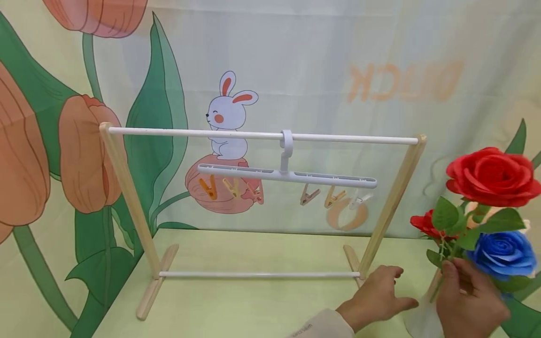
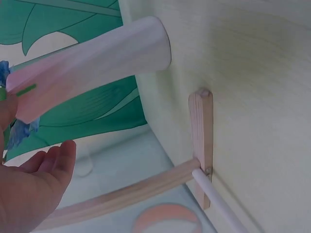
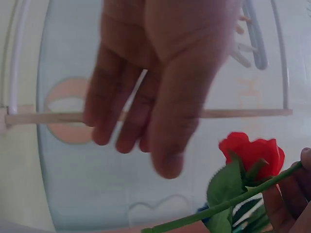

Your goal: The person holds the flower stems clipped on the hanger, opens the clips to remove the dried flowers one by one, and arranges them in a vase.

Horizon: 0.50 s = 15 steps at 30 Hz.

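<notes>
My right hand (image 1: 469, 295) pinches a green flower stem (image 3: 218, 206) between thumb and fingers. The stem's lower end shows free in the right wrist view and overlaps the vase's rim in the left wrist view. Which bloom belongs to it I cannot tell. My left hand (image 1: 374, 293) reaches in from the left with fingers and thumb spread, holding nothing, beside the vase. The tall vase (image 2: 97, 63) fades from white to pink. Above the right hand are a large red rose (image 1: 492, 176), a smaller red rose (image 1: 428, 223) and a blue rose (image 1: 503, 253).
A wooden rack (image 1: 393, 206) with white crossbars stands behind and left of my hands. From its top bar (image 1: 359, 138) hangs a pale grey hanger (image 1: 329, 179) with several coloured clips (image 1: 335, 196). A printed curtain (image 1: 296, 61) with tulips and a rabbit covers the background.
</notes>
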{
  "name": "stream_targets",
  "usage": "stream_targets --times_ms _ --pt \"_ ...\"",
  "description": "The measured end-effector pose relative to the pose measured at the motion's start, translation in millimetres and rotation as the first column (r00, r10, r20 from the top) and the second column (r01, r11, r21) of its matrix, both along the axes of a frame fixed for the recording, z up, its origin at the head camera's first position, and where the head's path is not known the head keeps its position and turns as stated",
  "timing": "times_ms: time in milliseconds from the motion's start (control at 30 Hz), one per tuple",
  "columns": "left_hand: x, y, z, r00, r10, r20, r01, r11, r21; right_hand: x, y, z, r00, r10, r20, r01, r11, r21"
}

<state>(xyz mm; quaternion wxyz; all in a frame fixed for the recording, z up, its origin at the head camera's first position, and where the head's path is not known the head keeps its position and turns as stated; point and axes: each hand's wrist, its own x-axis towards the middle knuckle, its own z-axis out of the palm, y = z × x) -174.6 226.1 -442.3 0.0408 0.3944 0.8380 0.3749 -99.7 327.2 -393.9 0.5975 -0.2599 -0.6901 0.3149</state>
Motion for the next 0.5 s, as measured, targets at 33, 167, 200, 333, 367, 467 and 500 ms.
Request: stream_targets --times_ms 33,167,200,333,367,467,500 --pt "2.0 3.8 -0.4 1.000 0.004 0.012 -0.004 1.000 -0.006 0.7 3.2 2.5 1.000 -0.022 -0.004 0.022 1.000 -0.017" --pt "7.8 16.9 -2.8 0.999 0.014 0.038 -0.013 1.000 -0.025 3.3 11.7 16.0 0.993 -0.095 0.072 0.101 0.992 -0.080" --pt "9.1 20.1 -3.5 0.999 0.020 0.047 -0.019 0.999 -0.028 3.9 12.7 19.4 0.990 -0.104 0.096 0.113 0.990 -0.088" --pt "14.8 33.2 -5.0 0.998 0.030 0.050 -0.029 0.999 -0.022 5.8 18.6 32.4 0.993 -0.100 0.060 0.103 0.993 -0.050" --pt "16.4 36.5 -4.8 0.999 0.030 0.041 -0.029 0.999 -0.025 5.9 19.9 35.7 0.994 -0.097 0.043 0.099 0.994 -0.045" --pt "20.3 46.0 -3.7 1.000 0.023 0.012 -0.023 0.999 -0.039 4.5 25.1 43.7 0.995 -0.088 -0.037 0.087 0.996 -0.009" --pt "21.3 48.7 -3.1 1.000 0.024 0.007 -0.023 0.999 -0.048 4.0 26.1 45.4 0.995 -0.085 -0.051 0.085 0.996 -0.004"
